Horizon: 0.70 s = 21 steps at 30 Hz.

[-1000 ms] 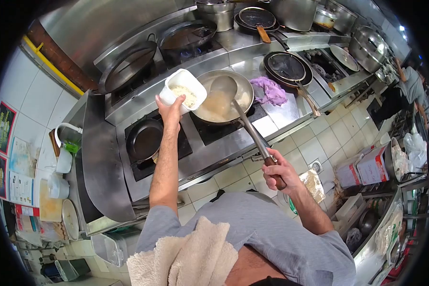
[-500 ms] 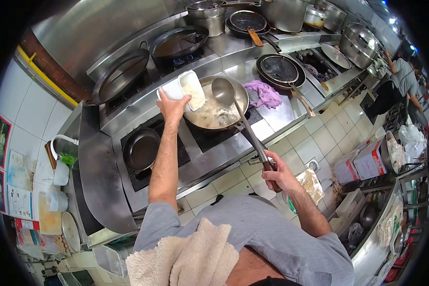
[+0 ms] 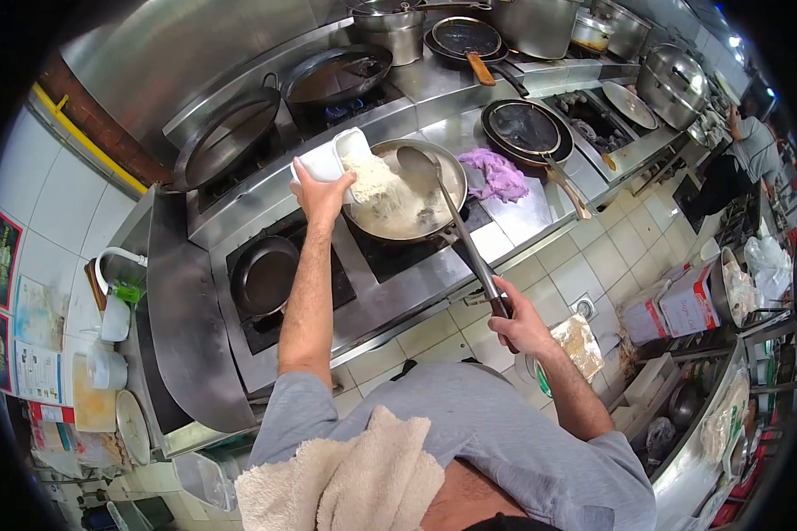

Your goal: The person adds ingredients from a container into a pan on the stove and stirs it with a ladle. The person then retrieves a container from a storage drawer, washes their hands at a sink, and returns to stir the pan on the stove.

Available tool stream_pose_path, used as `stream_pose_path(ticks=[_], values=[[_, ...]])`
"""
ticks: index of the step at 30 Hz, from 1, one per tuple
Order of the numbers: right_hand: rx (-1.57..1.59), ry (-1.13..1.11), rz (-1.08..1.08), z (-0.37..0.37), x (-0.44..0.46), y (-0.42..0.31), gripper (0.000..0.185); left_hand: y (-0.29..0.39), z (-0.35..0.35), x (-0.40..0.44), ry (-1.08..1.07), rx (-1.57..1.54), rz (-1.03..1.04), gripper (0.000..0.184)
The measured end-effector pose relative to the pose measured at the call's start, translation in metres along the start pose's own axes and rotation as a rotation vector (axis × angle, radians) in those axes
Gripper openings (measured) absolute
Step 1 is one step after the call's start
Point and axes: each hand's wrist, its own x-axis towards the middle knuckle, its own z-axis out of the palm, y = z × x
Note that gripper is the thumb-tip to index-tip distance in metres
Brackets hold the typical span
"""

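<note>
My left hand point(image 3: 321, 190) grips a white plastic container point(image 3: 321, 162), tilted over the left side of a metal pan point(image 3: 397, 237) on the stove. Pale grated or powdery food point(image 3: 372, 180) spills from the container's mouth into the cloudy liquid point(image 3: 398, 211) in the pan. Around the dark handle of a long ladle point(image 3: 469, 241), the fingers of my right hand point(image 3: 521, 320) are wrapped. The ladle's bowl dips into the pan near its far side. Right of the pan, a purple cloth point(image 3: 498, 176) lies crumpled on the steel surface.
A small black frying pan point(image 3: 266, 275) rests on the near left burner. Two dark woks point(image 3: 338, 78) stand along the back, with a blue flame under one. Stacked frying pans point(image 3: 524, 131) are to the right. A co-worker point(image 3: 746, 157) stands at far right.
The pale food has slid out of the white container and now falls into the pan. The ladle's bowl has shifted slightly and sits lower in the liquid.
</note>
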Motion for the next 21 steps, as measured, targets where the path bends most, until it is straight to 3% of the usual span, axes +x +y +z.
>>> stream_pose_path(ticks=[4,7,8,9,10,12,14,15,16,17,21], values=[[-0.157,0.065,-0.063,0.003,0.008,0.011,0.070,0.002,0.000,-0.001,0.028,-0.039,0.063,0.113],[-0.031,0.036,-0.016,0.012,0.011,0.000,0.069,-0.002,0.006,-0.001,0.115,0.242,0.115,0.114],[0.211,-0.004,0.032,0.018,0.007,-0.007,0.065,-0.002,0.007,0.001,0.114,0.240,0.119,0.114],[0.456,-0.046,0.089,0.023,0.002,-0.011,0.062,0.002,0.004,-0.001,0.097,0.117,0.027,0.115],[0.459,-0.044,0.095,0.023,-0.002,-0.015,0.062,0.003,0.003,-0.004,0.082,-0.006,-0.067,0.115],[0.894,-0.120,0.161,0.020,-0.001,-0.025,0.048,-0.005,0.006,0.003,0.090,-0.052,-0.144,0.116],[1.020,-0.110,0.199,0.012,0.002,-0.018,0.037,-0.012,0.009,0.010,0.132,-0.300,-0.268,0.114],[1.135,-0.232,0.181,0.006,0.007,-0.011,0.039,-0.007,0.006,0.006,0.132,-0.301,-0.269,0.114],[1.247,-0.359,0.163,0.003,0.011,-0.005,0.041,-0.001,0.001,0.003,0.087,-0.494,-0.360,0.112],[1.249,-0.363,0.153,0.002,0.010,0.001,0.040,0.003,-0.003,0.000,0.044,-0.687,-0.451,0.110],[1.076,-0.292,0.135,0.006,-0.004,-0.009,0.047,-0.010,-0.007,0.004,-0.101,-0.905,-0.526,0.117]])
